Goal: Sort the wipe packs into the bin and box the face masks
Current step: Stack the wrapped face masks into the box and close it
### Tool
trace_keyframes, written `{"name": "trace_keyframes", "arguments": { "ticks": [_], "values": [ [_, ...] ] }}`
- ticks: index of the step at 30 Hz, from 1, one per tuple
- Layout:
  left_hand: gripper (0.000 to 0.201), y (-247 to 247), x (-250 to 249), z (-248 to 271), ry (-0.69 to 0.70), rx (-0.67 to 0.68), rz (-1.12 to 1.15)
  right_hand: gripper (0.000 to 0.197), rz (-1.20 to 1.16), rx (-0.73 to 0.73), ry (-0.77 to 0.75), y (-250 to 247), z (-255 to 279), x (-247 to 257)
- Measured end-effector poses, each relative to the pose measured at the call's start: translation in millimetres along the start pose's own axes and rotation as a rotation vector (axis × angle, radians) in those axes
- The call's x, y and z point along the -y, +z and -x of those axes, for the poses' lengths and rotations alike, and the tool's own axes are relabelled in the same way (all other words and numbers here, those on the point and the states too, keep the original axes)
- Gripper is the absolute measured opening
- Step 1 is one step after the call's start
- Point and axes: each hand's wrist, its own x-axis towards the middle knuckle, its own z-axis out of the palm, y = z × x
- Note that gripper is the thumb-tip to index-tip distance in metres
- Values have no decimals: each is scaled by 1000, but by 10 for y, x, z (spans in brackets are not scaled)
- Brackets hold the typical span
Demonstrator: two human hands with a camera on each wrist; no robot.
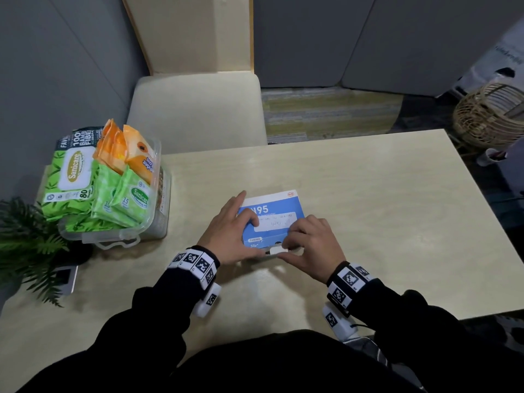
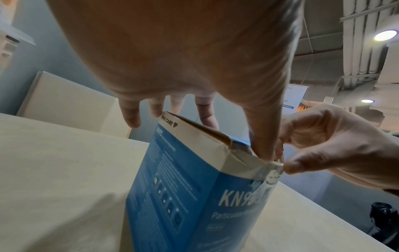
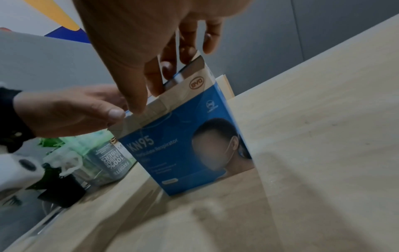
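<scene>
A blue KN95 face mask box (image 1: 272, 205) stands on the pale table (image 1: 368, 194) in front of me. My left hand (image 1: 249, 236) lies over its top, fingers spread across the lid and thumb on the near edge. My right hand (image 1: 286, 249) pinches the white flap at the near top edge between curled fingers and thumb. The wrist views show the face mask box (image 2: 183, 179) (image 3: 183, 145) with both thumbs meeting at the flap corner. At the left, a clear plastic bin (image 1: 158, 211) holds green wipe packs (image 1: 73, 177) and orange wipe packs (image 1: 133, 154).
A potted fern (image 1: 25, 245) and a small dark-screened device (image 1: 66, 279) sit at the table's left front. A cream chair (image 1: 195, 109) stands behind the table. A wicker basket (image 1: 487, 117) is on the floor at the far right.
</scene>
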Motion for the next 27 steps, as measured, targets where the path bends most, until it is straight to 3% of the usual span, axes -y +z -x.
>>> {"name": "trace_keyframes", "arguments": {
  "ticks": [6,13,19,27],
  "values": [
    [63,-19,-60,-91,-58,-23,-28,42,62,27,-50,-1,60,-12],
    [72,54,-110,-42,-158,-104,-42,25,1,16,-83,52,-31,-114],
    [73,73,-125,-36,-180,-91,1,22,-1,-67,-84,69,4,-82],
    [88,41,-134,-37,-193,-75,-32,12,-9,-68,-120,70,41,-128]
  ]
}}
